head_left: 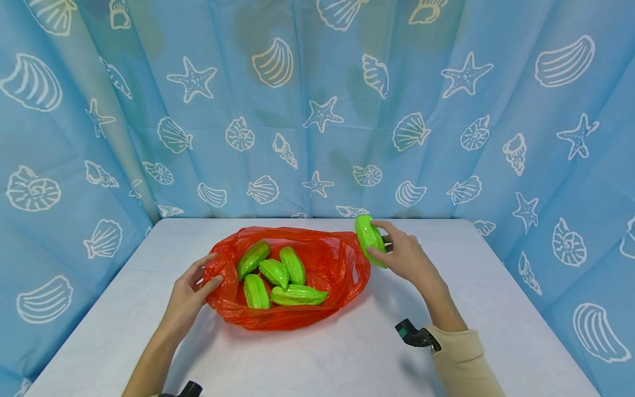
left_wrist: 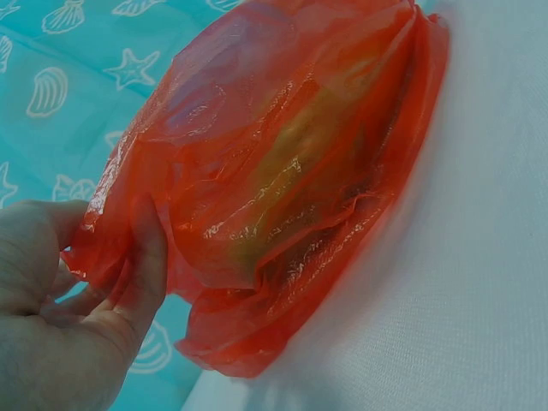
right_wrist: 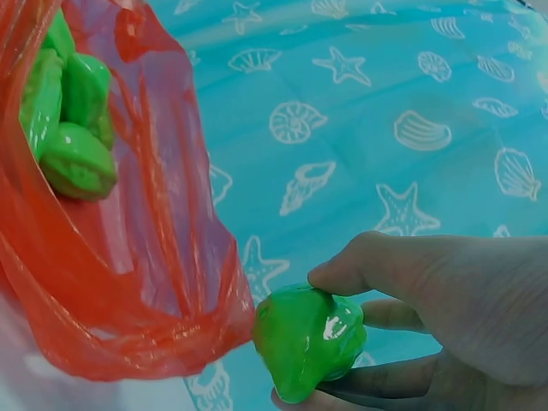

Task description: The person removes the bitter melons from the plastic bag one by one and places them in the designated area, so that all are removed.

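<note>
A crumpled red plastic bag (head_left: pixel 307 320) lies with its mouth open on the white table, several glossy green ridged vegetables (head_left: pixel 299 295) inside. At its left side my left hand (head_left: pixel 186 292) pinches the plastic between thumb and fingers; the left wrist view shows the red film (left_wrist: pixel 282 154) bunched in that grip. My right hand (head_left: pixel 407 256) holds another green ridged vegetable (head_left: pixel 369 238) by thumb and fingers, just beyond the bag's right rim. Up close, this vegetable (right_wrist: pixel 304 334) has a lumpy body and a blunt pointed tip; it appears at the bag's edge, and contact is unclear.
The white table (head_left: pixel 317 364) spreads out around the bag. Behind it and along both sides hangs a blue curtain (head_left: pixel 317 149) with white shells and starfish. A dark strap with a camera (head_left: pixel 418 335) sits on my right wrist.
</note>
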The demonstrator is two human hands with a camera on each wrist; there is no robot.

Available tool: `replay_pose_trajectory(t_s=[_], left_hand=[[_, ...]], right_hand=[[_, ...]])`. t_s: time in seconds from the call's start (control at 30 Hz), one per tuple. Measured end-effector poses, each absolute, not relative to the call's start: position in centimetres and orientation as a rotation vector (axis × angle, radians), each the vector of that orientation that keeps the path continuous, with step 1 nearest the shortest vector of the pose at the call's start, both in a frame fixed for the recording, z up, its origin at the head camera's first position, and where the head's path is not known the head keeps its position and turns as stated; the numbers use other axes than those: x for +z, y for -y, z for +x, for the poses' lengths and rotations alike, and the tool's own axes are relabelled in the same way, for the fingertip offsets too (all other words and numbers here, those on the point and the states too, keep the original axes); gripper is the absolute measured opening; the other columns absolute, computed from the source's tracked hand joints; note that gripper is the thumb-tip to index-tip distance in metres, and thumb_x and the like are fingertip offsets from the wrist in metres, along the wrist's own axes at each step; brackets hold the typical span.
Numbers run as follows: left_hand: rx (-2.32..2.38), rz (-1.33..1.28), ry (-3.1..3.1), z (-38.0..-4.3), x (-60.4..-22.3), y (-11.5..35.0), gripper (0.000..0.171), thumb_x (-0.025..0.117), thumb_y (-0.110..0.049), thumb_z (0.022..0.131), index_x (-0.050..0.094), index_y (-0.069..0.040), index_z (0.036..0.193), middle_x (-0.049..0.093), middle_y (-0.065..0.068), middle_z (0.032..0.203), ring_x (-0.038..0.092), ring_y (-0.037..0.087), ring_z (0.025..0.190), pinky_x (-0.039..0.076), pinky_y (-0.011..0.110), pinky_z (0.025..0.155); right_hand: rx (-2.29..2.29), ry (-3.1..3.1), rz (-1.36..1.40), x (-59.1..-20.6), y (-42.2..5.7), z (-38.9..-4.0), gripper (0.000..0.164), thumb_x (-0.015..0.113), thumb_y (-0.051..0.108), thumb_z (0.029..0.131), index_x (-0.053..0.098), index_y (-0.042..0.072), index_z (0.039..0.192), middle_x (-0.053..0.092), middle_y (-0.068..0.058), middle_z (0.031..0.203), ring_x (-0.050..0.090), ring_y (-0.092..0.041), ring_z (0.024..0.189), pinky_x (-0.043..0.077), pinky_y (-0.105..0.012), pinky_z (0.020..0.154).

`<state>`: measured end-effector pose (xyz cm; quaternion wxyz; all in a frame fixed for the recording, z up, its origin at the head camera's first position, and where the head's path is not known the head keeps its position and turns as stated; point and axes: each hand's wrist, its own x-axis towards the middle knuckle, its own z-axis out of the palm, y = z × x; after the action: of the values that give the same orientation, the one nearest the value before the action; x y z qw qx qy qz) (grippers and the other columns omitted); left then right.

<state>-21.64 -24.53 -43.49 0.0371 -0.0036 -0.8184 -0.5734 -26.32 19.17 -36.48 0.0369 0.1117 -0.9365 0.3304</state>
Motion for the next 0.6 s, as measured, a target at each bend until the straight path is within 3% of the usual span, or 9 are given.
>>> replay_pose_trajectory(t_s=[0.27,0.6], left_hand=[[-1.767,-0.002,2.502,-21.7,-43.6,24.4,0.064,0.062,-0.041,0.095,0.034,-0.03,0.151,0.041,0.008,0.154,0.049,0.032,0.133,0.056,0.022,0.088],[-1.78,0.004,2.504,-21.6,-43.4,24.4,0.064,0.063,-0.04,0.095,0.034,-0.03,0.151,0.04,0.008,0.155,0.049,0.032,0.134,0.056,0.022,0.088]], right_hand=[[1.017,2.861,0.304,-37.0,-20.4,-27.2,0.064,0.066,0.031,0.093,0.038,0.015,0.148,0.061,-0.024,0.13,0.062,-0.041,0.117,0.059,-0.048,0.085],[0.991,2.879,0.245,-38.6,-21.4,-28.4,0.066,0.066,0.032,0.093,0.037,0.011,0.148,0.062,-0.025,0.127,0.063,-0.04,0.113,0.061,-0.044,0.081]])
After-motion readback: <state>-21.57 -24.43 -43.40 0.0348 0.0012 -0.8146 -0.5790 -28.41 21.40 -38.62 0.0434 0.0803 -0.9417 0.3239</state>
